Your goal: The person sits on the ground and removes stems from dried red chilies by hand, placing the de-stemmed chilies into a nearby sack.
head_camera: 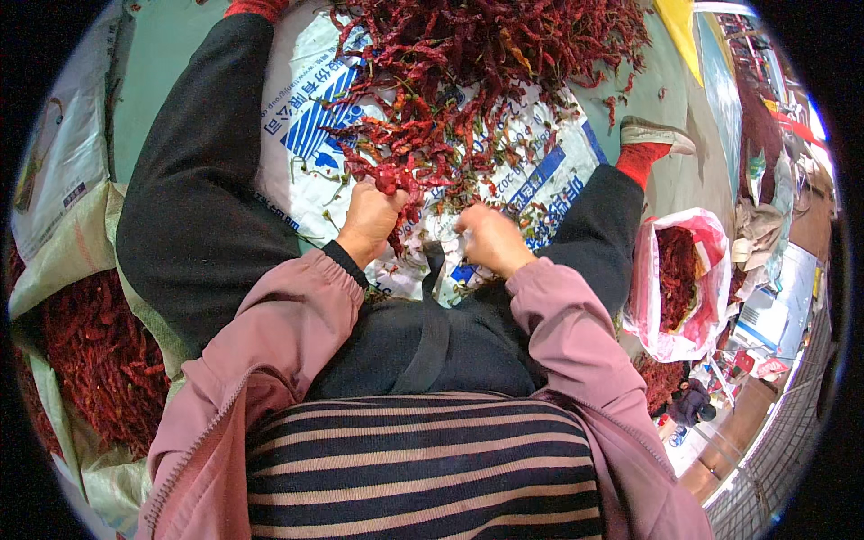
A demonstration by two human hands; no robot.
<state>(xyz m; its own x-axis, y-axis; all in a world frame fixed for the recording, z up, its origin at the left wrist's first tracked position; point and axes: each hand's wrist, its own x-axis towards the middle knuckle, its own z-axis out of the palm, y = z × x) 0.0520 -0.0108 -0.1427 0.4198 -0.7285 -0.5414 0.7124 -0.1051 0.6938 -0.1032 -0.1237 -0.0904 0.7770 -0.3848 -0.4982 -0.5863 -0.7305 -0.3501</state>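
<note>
My left hand (370, 219) is closed around a small bunch of dried red chilies (399, 181), its tips pointing away from me. Just to the right, my right hand (493, 239) is blurred, with the fingers curled in. Whether it pinches a stem cannot be made out. Both hands hover over a white woven plastic sack (304, 81) with blue print, spread flat between my legs. Loose stems and chili bits (509, 158) are scattered on it. Beyond the hands, a large heap of dried red chilies (493, 40) covers the sack's far part.
At my left, an open woven sack (74, 277) holds dried chilies (104, 358). A pink-and-white plastic bag (714, 290) with more chilies (675, 270) stands beyond my right knee. Farther right, another person (692, 403) is low down near cartons. A dark strap (432, 337) lies across my lap.
</note>
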